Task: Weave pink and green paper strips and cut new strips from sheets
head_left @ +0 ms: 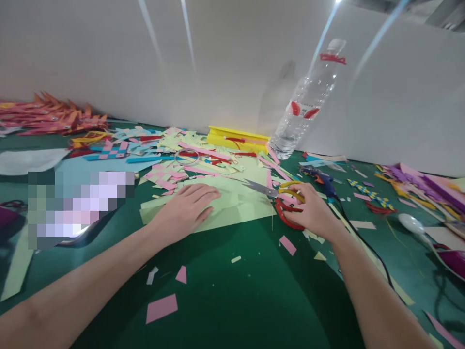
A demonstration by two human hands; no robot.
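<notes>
My left hand (pixel 189 211) lies flat on a sheet of pale green paper (pixel 250 208), its fingers stretched out towards the right. In my right hand (pixel 312 208) is a pair of scissors (pixel 267 190) with a yellow and a red handle loop. The fingers go through the loops, and the blades are apart, pointing left above the green sheet. Behind both hands a heap of cut strips (pixel 174 140) in green, pink, blue and red spreads over the table. A ring (pixel 187 156) rests among these strips.
A clear bottle (pixel 305 102) leans against the wall behind a folded yellow sheet (pixel 236 138). To the right lie a blue glue gun (pixel 321 180) with a black cord and a white spoon (pixel 412 224). Pink scraps (pixel 162 309) dot the green tabletop (pixel 232 300).
</notes>
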